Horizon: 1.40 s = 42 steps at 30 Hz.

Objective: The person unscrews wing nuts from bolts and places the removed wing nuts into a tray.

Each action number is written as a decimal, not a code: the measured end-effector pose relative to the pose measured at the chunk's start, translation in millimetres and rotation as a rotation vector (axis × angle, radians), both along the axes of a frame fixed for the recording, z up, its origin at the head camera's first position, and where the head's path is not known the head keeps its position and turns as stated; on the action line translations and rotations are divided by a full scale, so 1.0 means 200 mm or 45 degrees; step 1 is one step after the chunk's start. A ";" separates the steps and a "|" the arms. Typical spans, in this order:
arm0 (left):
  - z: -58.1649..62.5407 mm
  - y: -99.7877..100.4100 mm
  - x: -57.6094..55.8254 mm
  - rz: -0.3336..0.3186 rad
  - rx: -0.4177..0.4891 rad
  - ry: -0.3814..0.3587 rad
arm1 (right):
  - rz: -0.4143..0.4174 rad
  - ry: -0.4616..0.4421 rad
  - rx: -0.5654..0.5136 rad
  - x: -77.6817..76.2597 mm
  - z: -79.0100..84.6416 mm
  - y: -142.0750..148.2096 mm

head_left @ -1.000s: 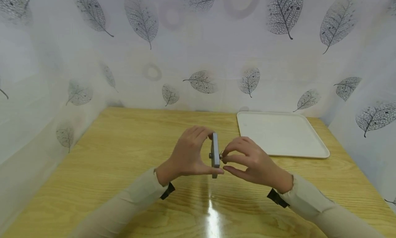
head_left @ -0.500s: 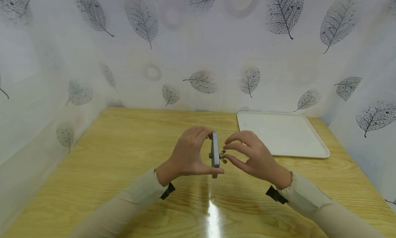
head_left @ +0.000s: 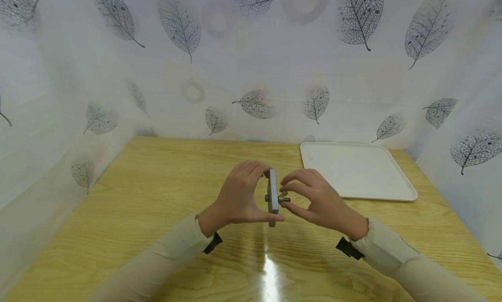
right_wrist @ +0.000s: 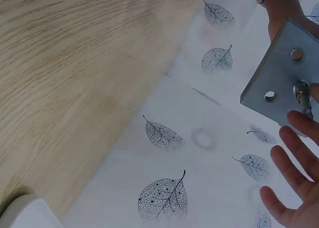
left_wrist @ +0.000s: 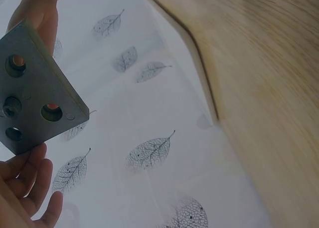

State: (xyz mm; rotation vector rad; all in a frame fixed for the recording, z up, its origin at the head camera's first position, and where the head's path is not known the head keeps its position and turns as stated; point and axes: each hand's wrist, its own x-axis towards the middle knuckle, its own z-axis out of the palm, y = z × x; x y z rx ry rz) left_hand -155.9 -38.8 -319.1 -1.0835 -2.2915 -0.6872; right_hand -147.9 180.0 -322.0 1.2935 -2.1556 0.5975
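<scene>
Above the table, my left hand [head_left: 241, 195] holds a square grey metal plate [head_left: 273, 191] on edge, fingers at its top and thumb near its bottom. Several holes show in the plate [left_wrist: 42, 96] in the left wrist view. A bolt passes through it, its head [left_wrist: 12, 107] on the left face. On the right face sits a brass-coloured wing nut [head_left: 283, 195], with the bolt's threaded end [head_left: 287, 199] sticking out. My right hand [head_left: 313, 197] pinches the wing nut between thumb and fingertips. In the right wrist view, fingers [right_wrist: 299, 155] partly cover the nut.
A white tray [head_left: 358, 169] lies at the back right of the wooden table [head_left: 188, 171]. Behind and on both sides hangs a pale curtain [head_left: 235, 71] printed with grey leaves.
My right fingers came off the wing nut, then closed in on it again. The nut has turned, and the bolt's end now shows. The left hand and plate stay put.
</scene>
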 end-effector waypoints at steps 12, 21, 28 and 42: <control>-0.01 -0.01 -0.01 -0.010 0.026 0.010 | 0.260 0.176 -0.059 0.02 0.03 -0.01; -0.01 0.00 -0.01 -0.035 0.029 0.030 | 0.143 0.070 -0.097 -0.01 0.01 0.00; -0.01 0.00 -0.01 -0.020 0.007 0.023 | 0.029 -0.074 -0.013 0.00 0.00 0.01; -0.01 -0.01 -0.01 -0.002 0.000 0.003 | 0.171 0.078 -0.054 0.03 0.01 -0.01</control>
